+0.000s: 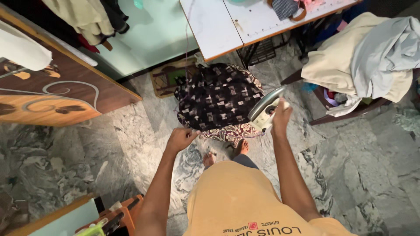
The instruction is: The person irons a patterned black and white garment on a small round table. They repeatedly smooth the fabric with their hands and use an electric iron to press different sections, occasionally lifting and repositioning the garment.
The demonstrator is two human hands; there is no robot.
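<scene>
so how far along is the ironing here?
Done: dark patterned cloth lies spread on the floor. In hand: right hand holds the iron lifted at the cloth's edge; left hand pinches its near corner. Left: pressing; clothes heap waits on a chair.

right hand (pixel 281 114) holds iron (pixel 265 109); left hand (pixel 180 139) grips patterned cloth (pixel 218 97).

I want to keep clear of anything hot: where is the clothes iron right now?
In the head view, the pale metal clothes iron is lifted in the right hand, right of centre, beside the dark checked cloth on the marble floor.
</scene>
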